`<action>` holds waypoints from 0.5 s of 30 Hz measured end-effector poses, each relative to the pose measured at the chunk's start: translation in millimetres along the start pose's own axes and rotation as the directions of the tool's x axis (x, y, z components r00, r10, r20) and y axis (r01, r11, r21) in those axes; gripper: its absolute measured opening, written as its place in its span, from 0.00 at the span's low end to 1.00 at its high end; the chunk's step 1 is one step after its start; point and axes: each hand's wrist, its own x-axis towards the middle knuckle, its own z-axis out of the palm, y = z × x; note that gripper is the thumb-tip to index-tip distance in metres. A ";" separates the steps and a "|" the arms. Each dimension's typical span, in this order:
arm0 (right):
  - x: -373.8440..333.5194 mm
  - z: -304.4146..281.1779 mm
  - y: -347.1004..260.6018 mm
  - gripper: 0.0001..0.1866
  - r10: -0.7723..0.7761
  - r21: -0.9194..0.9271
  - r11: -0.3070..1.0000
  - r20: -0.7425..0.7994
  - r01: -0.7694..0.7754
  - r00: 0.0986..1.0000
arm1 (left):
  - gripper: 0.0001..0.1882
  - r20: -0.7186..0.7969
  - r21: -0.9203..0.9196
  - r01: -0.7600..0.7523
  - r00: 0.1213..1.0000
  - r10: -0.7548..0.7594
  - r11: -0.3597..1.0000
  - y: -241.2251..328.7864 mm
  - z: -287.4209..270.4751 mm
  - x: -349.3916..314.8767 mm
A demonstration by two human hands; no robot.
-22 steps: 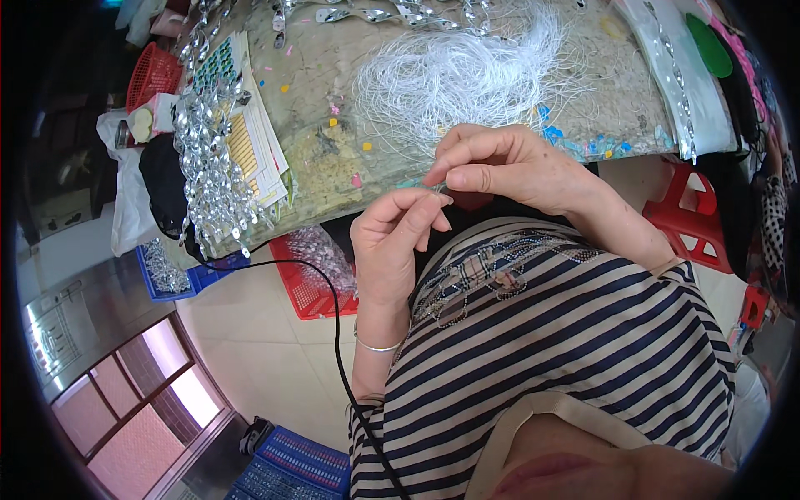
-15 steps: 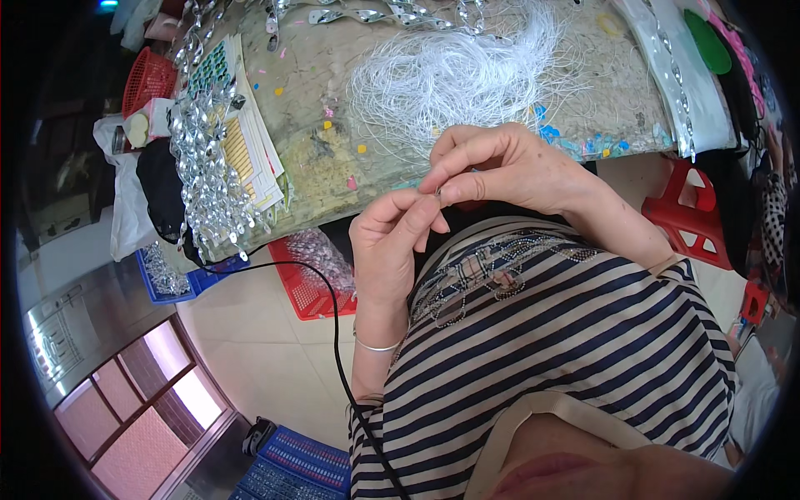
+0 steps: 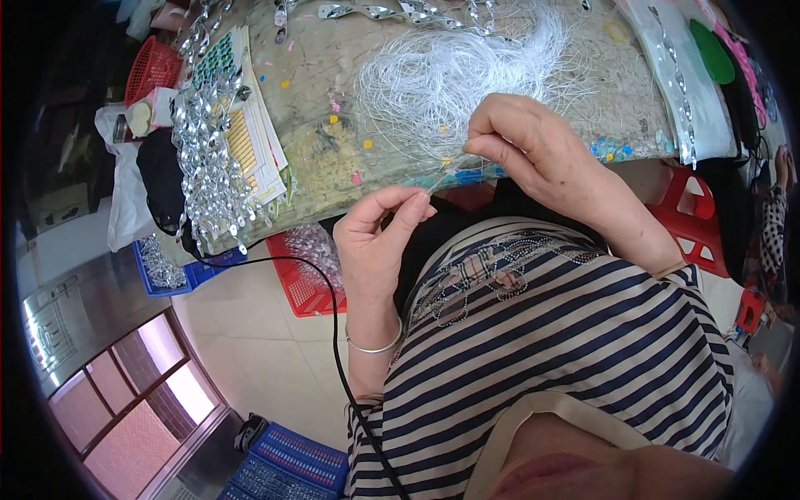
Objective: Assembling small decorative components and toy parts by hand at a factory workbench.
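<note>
My left hand [image 3: 373, 242] is closed in a pinch at the table's near edge, with a silver bangle [image 3: 375, 349] on its wrist. Up and to its right, my right hand [image 3: 537, 154] also pinches, thumb against forefinger, in front of the thread pile. A thin pale thread [image 3: 442, 177] shows faintly between the two pinches. Anything else small inside the fingertips is hidden. Beyond both hands lies a loose, tangled heap of white thread [image 3: 446, 79] on the worn table [image 3: 317, 158].
Silver twisted strands [image 3: 212, 167] hang over the table's left edge beside printed sheets [image 3: 260, 125]. At the right lie a clear plastic sleeve [image 3: 667, 92] and a green oval piece [image 3: 711, 52]. Below stand a red basket [image 3: 304, 287], blue trays [image 3: 287, 467] and a red stool [image 3: 692, 221]. A black cable [image 3: 336, 333] crosses on my left.
My hands, together at the fingertips before, have drawn apart. The right has moved up and to the right; the left has shifted slightly left. The thread between them has come into sight.
</note>
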 end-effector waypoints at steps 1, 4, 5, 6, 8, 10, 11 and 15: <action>-2.1 -0.5 -4.9 0.07 0.189 0.214 0.956 0.073 -0.201 0.979 | 0.06 0.003 0.031 -0.013 1.000 0.013 0.999 -0.5 0.3 -0.3; -3.9 2.2 -7.8 0.09 0.365 0.602 0.667 0.250 -0.440 0.897 | 0.06 0.004 0.038 -0.017 1.000 0.017 0.999 -3.0 5.1 -1.2; -4.3 3.4 -8.0 0.10 0.363 0.759 0.455 0.318 -0.465 0.876 | 0.06 0.005 0.037 -0.019 1.000 0.019 0.999 -2.9 7.4 -1.6; -3.3 3.9 -9.8 0.10 0.363 0.759 0.458 0.317 -0.464 0.876 | 0.06 -0.006 0.024 -0.029 1.000 0.029 0.999 -1.8 10.1 -2.1; 0.3 5.3 -16.2 0.09 0.346 0.773 0.421 0.347 -0.475 0.872 | 0.06 -0.021 0.012 -0.040 0.999 0.040 0.999 -1.6 14.4 -3.5; -1.4 12.5 -19.8 0.09 0.300 0.739 0.545 0.269 -0.396 0.915 | 0.06 -0.094 -0.010 -0.082 0.992 0.081 0.997 -2.3 17.2 -4.7; -2.6 16.7 -19.7 0.08 0.243 0.689 0.656 0.195 -0.309 0.950 | 0.06 -0.096 -0.010 -0.085 0.992 0.084 0.996 -1.7 17.5 -5.3; 1.2 23.1 -16.0 0.02 -0.176 0.157 0.971 -0.032 0.179 0.984 | 0.07 -0.082 -0.022 -0.080 0.994 0.078 0.997 -2.6 13.0 -6.5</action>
